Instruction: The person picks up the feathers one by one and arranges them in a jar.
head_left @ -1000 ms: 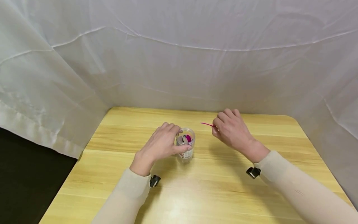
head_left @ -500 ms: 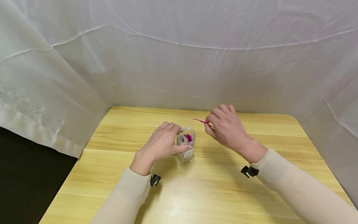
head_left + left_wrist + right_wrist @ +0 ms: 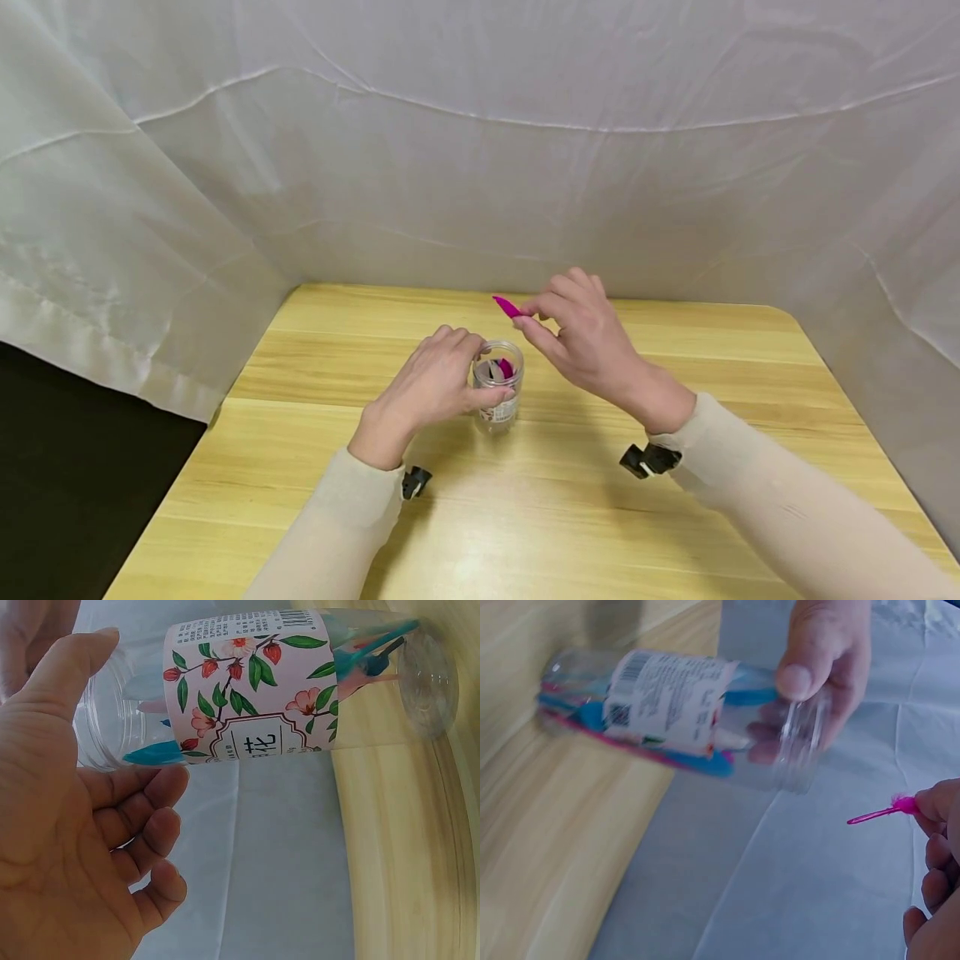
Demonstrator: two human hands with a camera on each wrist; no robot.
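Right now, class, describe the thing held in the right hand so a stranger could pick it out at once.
Start at the wooden table, then find the clear labelled jar that the left hand holds. Just above its mouth the right hand pinches a slim magenta pick, the only coloured piece outside the jar.

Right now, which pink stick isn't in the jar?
The pink stick pinched in the right hand, above the jar; the others stand inside it.
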